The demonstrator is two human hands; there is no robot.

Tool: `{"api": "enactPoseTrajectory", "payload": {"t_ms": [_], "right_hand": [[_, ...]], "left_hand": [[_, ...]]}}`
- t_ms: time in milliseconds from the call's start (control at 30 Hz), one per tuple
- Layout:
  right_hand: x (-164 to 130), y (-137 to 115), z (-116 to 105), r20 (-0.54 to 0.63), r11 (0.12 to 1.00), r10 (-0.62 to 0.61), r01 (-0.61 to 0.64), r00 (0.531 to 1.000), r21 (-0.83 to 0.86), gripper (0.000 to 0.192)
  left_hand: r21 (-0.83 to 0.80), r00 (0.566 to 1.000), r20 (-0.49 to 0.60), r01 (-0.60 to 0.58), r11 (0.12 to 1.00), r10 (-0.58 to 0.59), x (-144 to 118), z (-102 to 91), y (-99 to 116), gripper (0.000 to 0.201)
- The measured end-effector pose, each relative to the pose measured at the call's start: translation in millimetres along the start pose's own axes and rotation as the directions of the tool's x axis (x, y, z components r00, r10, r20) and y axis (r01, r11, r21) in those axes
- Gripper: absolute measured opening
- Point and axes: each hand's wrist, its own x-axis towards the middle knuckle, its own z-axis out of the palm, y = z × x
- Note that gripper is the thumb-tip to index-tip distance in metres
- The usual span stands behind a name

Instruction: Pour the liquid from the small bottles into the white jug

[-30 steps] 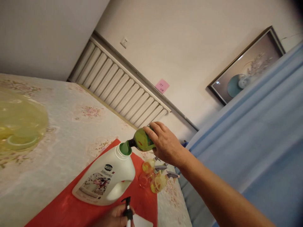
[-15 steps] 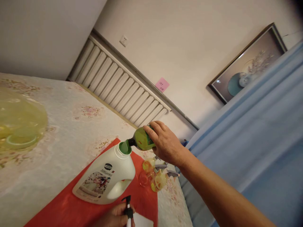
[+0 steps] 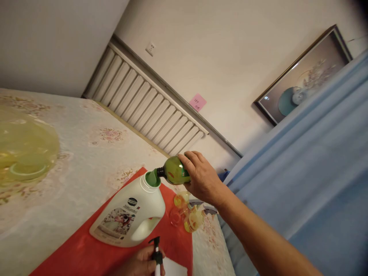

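My right hand (image 3: 202, 178) grips a small green bottle (image 3: 172, 171) tipped sideways, its dark neck at the green funnel (image 3: 152, 178) that sits in the mouth of a large white jug (image 3: 130, 216). The jug stands on a red mat (image 3: 86, 255) and carries a printed label. At the bottom edge my left hand (image 3: 139, 264) holds a black pump top with a white tube (image 3: 156, 258), partly cut off by the frame.
Small yellow spray bottles with grey triggers (image 3: 189, 214) lie on the table just right of the jug. A translucent yellow plate (image 3: 24, 147) sits far left on the floral tablecloth (image 3: 86, 153). A slatted radiator cover (image 3: 146, 103), framed picture (image 3: 301, 80) and blue curtain (image 3: 316, 172) are behind.
The green bottle and my right hand have shifted very slightly up and right; the view has drifted a little. Otherwise nothing differs.
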Motion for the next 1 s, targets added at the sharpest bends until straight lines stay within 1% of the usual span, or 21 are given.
{"api": "enactPoseTrajectory", "payload": {"t_ms": [167, 267, 367, 467, 567, 667, 800, 867, 1000], "right_hand": [[-8, -5, 11, -0.016, 0.991, 0.078, -0.076, 0.997, 0.111, 0.076], [-12, -8, 18, -0.022, 0.976, 0.130, -0.124, 0.991, 0.180, 0.078], [-18, -10, 27, -0.031, 0.955, 0.177, -0.164, 0.984, 0.246, 0.079], [-25, -12, 36, -0.042, 0.907, 0.257, -0.226, 0.965, 0.355, 0.080], [-36, -15, 45, -0.032, 0.813, 0.360, -0.297, 0.932, 0.500, 0.079], [-55, -20, 53, 0.023, 0.684, 0.480, -0.390, 0.877, 0.616, 0.081], [-96, -30, 63, 0.157, 0.483, 0.641, -0.554, 0.751, 0.678, 0.085], [-123, -39, 67, 0.205, 0.395, 0.687, -0.595, 0.697, 0.700, 0.082], [-179, -65, 73, 0.270, 0.264, 0.741, -0.636, 0.614, 0.725, 0.080]], "left_hand": [[-0.030, 1.000, 0.028, -0.008, 1.000, 0.009, -3, 2.5, 3, 0.040], [-0.022, 0.999, 0.027, -0.024, 0.999, 0.025, -6, 5.4, 6, 0.036], [-0.019, 0.998, 0.065, -0.025, 1.000, 0.026, -9, 7.6, 9, 0.032], [-0.016, 0.995, 0.098, -0.025, 1.000, 0.027, -9, 7.5, 10, 0.032], [-0.012, 0.996, 0.069, -0.051, 0.999, 0.051, -10, 7.7, 11, 0.033], [0.007, 0.998, 0.040, -0.056, 0.998, 0.056, -12, 10.4, 15, 0.032], [0.042, 0.997, 0.002, -0.072, 0.997, 0.072, -14, 13.8, 21, 0.029], [0.042, 0.997, 0.013, -0.080, 0.996, 0.079, -14, 13.5, 22, 0.026], [0.019, 0.993, 0.075, -0.094, 0.995, 0.092, -12, 9.6, 21, 0.022]]}}
